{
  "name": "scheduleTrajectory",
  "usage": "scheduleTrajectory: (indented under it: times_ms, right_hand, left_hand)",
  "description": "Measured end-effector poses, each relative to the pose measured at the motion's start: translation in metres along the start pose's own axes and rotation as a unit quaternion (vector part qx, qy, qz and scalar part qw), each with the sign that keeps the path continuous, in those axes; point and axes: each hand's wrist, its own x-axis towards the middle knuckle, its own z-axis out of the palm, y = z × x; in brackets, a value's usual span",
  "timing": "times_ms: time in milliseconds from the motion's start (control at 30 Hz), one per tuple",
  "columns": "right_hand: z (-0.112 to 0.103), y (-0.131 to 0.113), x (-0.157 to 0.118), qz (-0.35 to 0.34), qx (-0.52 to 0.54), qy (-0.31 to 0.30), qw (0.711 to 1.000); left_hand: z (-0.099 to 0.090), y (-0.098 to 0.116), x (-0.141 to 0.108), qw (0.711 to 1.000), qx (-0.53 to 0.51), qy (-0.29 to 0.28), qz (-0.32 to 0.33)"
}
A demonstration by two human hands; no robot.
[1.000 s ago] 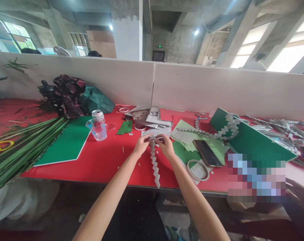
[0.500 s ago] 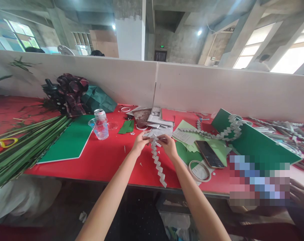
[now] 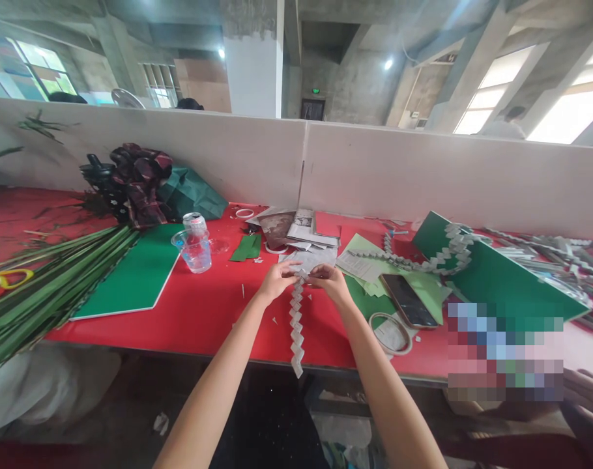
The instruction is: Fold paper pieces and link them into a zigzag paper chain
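Note:
A zigzag chain of folded grey-white paper hangs down in front of me, its lower end just past the table's front edge. My left hand pinches the top of the chain from the left, fingers closed. From the right, my right hand grips the same top end between thumb and fingers. The exact fold under my fingertips is too small to make out. Just beyond my hands lie sheets of printed paper in a pile.
To the right lie a phone, a tape roll, a longer paper chain and a green board. On the left are a plastic cup, a can, long green leaves and scissors. A co-worker's hand shows at right.
The hanging paper chain has swung left and now hangs nearly straight down, a little lower. Both hands have dropped slightly and still pinch its top.

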Motion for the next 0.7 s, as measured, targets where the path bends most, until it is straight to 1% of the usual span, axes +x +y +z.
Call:
scheduleTrajectory:
  times_ms: [67,200,267,400,500,633,700]
  right_hand:
    - [-0.0011,0.0011,0.0007,0.002,0.009,0.000,1.000]
    - [-0.0001,0.0031,0.0009,-0.018,-0.010,0.010,1.000]
    - [0.0010,0.0037,0.0004,-0.025,-0.009,0.016,1.000]
    - [0.0029,0.0027,-0.0003,-0.030,0.005,0.018,0.999]
    - [0.0041,0.0005,-0.0002,-0.037,0.000,0.019,0.999]
    - [0.0050,-0.0015,-0.0005,-0.041,0.006,0.029,0.999]
    - [0.0050,-0.0015,-0.0010,-0.041,0.018,0.028,0.999]
  left_hand:
    - [0.0001,-0.0036,0.0012,0.999,0.037,-0.006,0.024]
    - [0.0018,-0.0062,0.0012,0.992,0.095,-0.014,0.078]
    - [0.0027,-0.0041,-0.0004,0.990,0.115,-0.017,0.085]
    - [0.0044,0.0005,-0.0030,0.989,0.131,-0.019,0.071]
    - [0.0062,0.0005,-0.0028,0.993,0.107,-0.008,0.058]
    - [0.0085,0.0006,-0.0028,0.998,0.022,0.051,0.018]
    - [0.0092,0.0022,-0.0038,0.998,-0.009,0.067,0.008]
